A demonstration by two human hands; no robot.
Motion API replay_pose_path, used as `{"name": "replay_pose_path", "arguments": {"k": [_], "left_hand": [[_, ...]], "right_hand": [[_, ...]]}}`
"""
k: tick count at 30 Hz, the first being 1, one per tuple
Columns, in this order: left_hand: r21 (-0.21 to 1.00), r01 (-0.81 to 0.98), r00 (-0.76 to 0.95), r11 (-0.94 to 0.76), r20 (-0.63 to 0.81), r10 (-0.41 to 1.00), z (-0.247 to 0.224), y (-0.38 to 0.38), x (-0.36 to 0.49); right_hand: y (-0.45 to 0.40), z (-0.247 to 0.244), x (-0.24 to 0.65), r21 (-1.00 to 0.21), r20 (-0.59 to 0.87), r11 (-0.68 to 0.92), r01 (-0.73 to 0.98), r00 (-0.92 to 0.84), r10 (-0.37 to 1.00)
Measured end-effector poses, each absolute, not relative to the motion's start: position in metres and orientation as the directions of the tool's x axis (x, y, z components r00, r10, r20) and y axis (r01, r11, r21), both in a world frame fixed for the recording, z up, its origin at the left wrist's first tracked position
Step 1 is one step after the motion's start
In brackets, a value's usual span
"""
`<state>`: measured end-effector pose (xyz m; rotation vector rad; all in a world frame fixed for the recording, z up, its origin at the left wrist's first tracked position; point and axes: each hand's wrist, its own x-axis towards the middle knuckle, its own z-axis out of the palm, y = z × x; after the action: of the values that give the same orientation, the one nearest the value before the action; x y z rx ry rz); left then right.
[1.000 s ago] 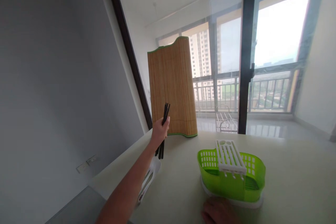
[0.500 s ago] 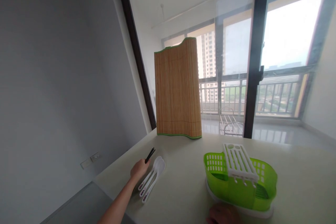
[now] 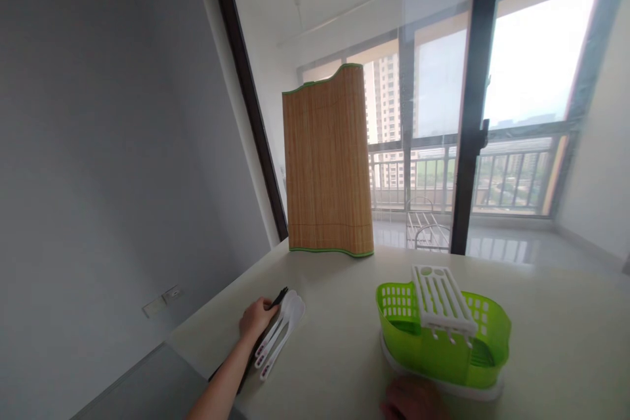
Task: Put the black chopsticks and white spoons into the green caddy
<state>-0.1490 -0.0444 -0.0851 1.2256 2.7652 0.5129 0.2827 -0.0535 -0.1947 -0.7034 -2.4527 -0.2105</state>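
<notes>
My left hand (image 3: 256,317) is closed around dark chopsticks (image 3: 280,295), whose ends stick out past the fingers at the upper right and below the wrist. Just right of it, several white spoons (image 3: 290,321) lie on the table, bowls pointing away and partly overlapping. At the bottom edge, my right hand (image 3: 413,399) is dim and partly cut off, close to the near side of a green basket (image 3: 443,351); its fingers cannot be made out. A white slotted rack (image 3: 443,298) with small hooks sits across the basket's top.
A bamboo mat (image 3: 327,164) with green edging stands upright at the back of the pale table (image 3: 339,321). Behind it are a window with a dark frame (image 3: 475,105) and a metal rack (image 3: 428,230). A grey wall (image 3: 108,144) rises on the left.
My left hand has lowered toward the table beside the spoons, and the chopsticks now lie flatter, with more of their length showing. The view has shifted slightly.
</notes>
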Motion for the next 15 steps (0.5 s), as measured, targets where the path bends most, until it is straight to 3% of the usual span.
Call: {"name": "replay_pose_path", "arguments": {"k": [5, 10, 12, 15], "left_hand": [[0.389, 0.689, -0.691, 0.611, 0.1, 0.716, -0.073, -0.046, -0.148], [0.381, 0.763, -0.634, 0.522, 0.289, 0.717, -0.041, -0.038, -0.104], [0.388, 0.852, -0.499, 0.352, 0.397, 0.771, -0.024, -0.04, -0.058], [0.297, 0.921, -0.012, -0.252, 0.668, 0.744, -0.002, -0.06, 0.04]], "right_hand": [[-0.053, -0.196, 0.281, -0.005, 0.554, 0.851, 0.525, -0.707, 0.439], [-0.043, -0.21, 0.277, 0.02, 0.561, 0.841, 0.541, -0.702, 0.438], [-0.042, -0.211, 0.273, 0.028, 0.569, 0.837, 0.547, -0.697, 0.436], [-0.048, -0.205, 0.268, -0.025, 0.577, 0.834, 0.551, -0.673, 0.462]]}}
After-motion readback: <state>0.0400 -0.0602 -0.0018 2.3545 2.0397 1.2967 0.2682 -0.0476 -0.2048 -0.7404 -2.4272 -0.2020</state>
